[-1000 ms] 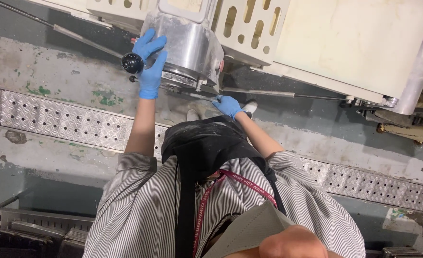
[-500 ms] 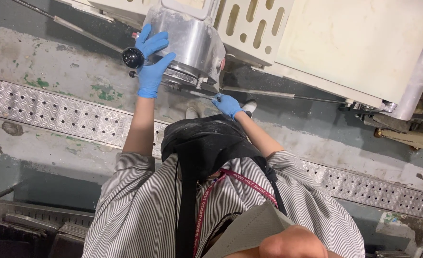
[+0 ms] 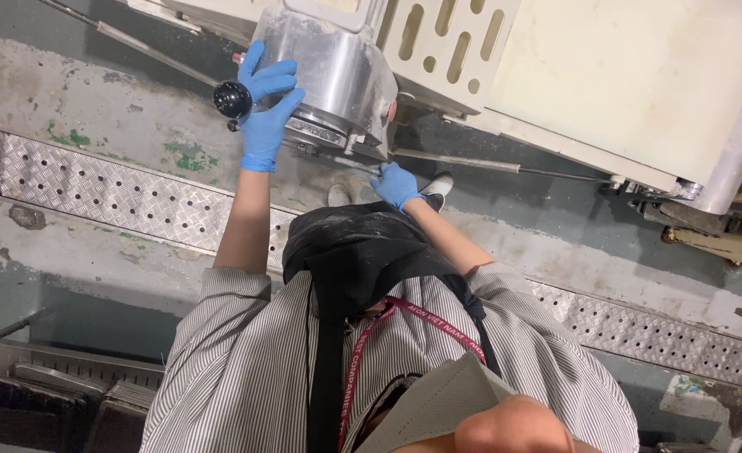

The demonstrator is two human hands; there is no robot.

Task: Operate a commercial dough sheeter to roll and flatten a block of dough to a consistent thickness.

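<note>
left hand [image 3: 266,113] now shifted flatter, fingers spread against metal housing [image 3: 333,71] by black knob [image 3: 232,99]; right hand [image 3: 394,184] seemingly gripping rod [image 3: 455,161]

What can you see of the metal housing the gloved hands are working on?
The housing is a rounded, dull silver metal drum, dusted white, on the front of a cream machine with slotted panels. A ribbed ring sits at its lower end. The left hand lies flat on its side by a black knob; the right hand reaches a thin rod beneath it.
</note>
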